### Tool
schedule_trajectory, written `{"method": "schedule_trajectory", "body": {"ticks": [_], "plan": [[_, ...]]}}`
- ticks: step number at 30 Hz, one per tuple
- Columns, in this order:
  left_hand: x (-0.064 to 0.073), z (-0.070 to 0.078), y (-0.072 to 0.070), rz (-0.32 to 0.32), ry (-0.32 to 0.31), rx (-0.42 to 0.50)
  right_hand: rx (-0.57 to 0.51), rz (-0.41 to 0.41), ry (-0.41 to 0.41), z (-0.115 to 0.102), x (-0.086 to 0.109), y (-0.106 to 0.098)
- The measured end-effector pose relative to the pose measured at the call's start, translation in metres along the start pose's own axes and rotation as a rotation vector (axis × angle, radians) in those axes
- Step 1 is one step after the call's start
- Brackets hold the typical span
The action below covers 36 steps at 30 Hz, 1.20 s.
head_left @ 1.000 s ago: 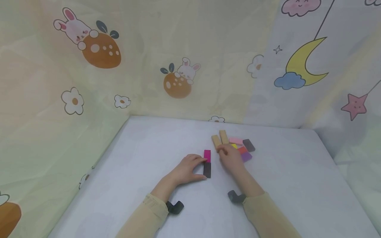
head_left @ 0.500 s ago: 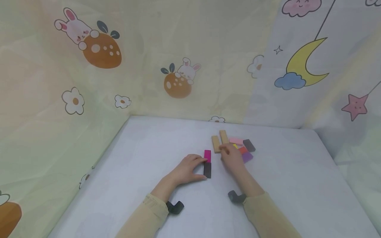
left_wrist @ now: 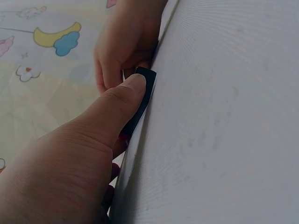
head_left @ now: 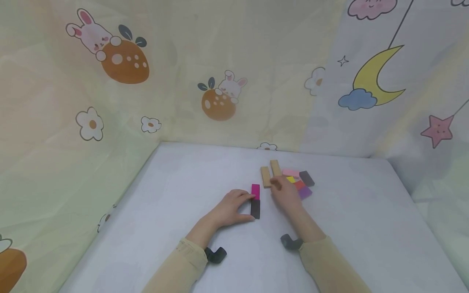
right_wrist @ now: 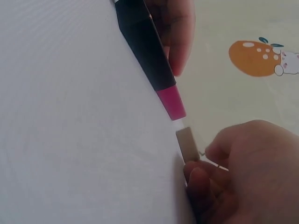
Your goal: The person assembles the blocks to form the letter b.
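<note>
In the head view, my left hand (head_left: 231,207) lies beside two blocks set end to end, a magenta block (head_left: 255,191) and a black block (head_left: 255,208). Its thumb is at the black block's near end, and a fingertip meets the magenta one. The left wrist view has the thumb against the black block (left_wrist: 145,91). My right hand (head_left: 287,195) is loosely bent, fingertips by the near end of a plain wooden block (head_left: 265,177). In the right wrist view, fingertips appear to touch that wooden block (right_wrist: 188,143); a gap shows between thumb and forefinger.
A second wooden block (head_left: 275,168) stands behind the right fingertips. Pink (head_left: 290,173), yellow (head_left: 290,179), red (head_left: 300,185), purple (head_left: 305,192) and dark grey (head_left: 306,178) blocks lie clustered to the right. A printed fabric wall (head_left: 271,122) rises behind the white table (head_left: 198,162).
The nearer wooden block has turned slightly straighter, its near end shifting right. My right hand has moved a little right with it, while my left hand stays on the black and magenta blocks.
</note>
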<state>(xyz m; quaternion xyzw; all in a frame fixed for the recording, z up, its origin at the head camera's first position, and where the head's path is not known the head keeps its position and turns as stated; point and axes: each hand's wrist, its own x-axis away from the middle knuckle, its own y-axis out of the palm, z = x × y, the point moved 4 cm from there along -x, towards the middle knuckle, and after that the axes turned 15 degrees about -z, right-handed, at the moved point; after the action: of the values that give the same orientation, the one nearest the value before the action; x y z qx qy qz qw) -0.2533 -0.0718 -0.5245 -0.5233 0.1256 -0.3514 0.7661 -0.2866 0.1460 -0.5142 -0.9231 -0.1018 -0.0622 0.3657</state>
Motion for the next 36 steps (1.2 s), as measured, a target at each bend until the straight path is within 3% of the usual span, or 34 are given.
{"method": "schedule_trajectory", "body": {"ticks": [7,24,31,36], "plan": [[0.0,-0.001,0.001,0.007,0.006,-0.001,0.045,-0.025,-0.05,0.0,-0.002,0.003],[-0.002,-0.002,0.001,-0.001,0.014,-0.03,0.078,-0.066,-0.071,-0.005,-0.004,0.003],[-0.003,-0.002,0.001,-0.006,0.023,-0.031,0.092,-0.179,-0.016,-0.004,-0.018,-0.002],[-0.002,-0.002,0.001,-0.004,0.021,-0.023,0.1,-0.301,-0.03,-0.007,-0.033,-0.012]]}}
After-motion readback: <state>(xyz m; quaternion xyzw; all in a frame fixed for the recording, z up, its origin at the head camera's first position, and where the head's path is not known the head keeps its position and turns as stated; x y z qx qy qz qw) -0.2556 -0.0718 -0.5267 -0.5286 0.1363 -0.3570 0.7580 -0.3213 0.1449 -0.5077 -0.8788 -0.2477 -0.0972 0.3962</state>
